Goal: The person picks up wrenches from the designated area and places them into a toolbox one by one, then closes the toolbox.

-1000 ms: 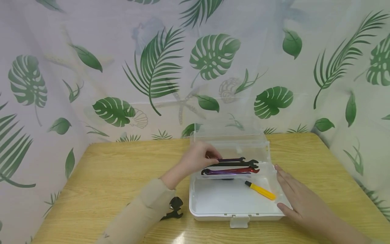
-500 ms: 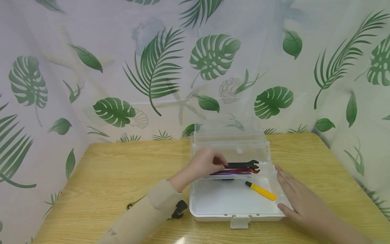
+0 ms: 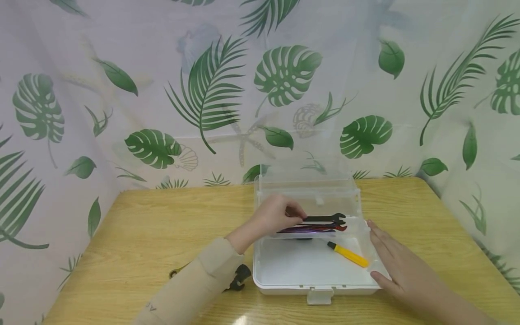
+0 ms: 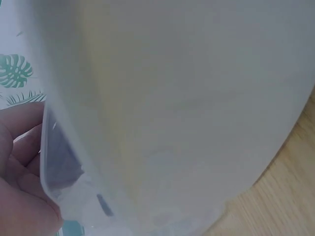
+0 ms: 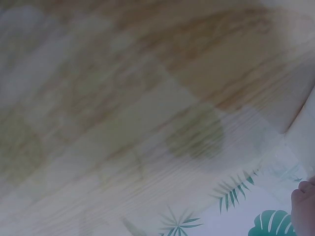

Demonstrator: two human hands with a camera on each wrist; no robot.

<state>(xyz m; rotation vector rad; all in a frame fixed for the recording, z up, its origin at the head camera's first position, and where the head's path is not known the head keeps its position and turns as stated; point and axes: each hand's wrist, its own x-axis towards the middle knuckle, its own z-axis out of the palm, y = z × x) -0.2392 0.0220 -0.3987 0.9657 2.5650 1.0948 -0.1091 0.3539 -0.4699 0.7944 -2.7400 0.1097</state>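
Observation:
A white toolbox stands with its translucent lid raised at the back. In its clear upper tray, a black open-end wrench lies alongside a red wrench and a purple wrench. My left hand reaches over the tray, thumb and fingers curled at the left end of the wrenches; it seems to pinch one there, its grip partly hidden. With straight fingers my right hand rests against the toolbox's right side. The left wrist view shows mostly the box wall, with my fingers at its edge.
A yellow-handled tool with a black tip lies in the box's lower part. Left of the box, a black tool head and a brass-coloured ring end show beside my left sleeve. A leaf-patterned curtain surrounds the table.
My left hand has lowered and shifted slightly right, bringing a dark wrench down among the others in the tray. My right hand has stayed against the box.

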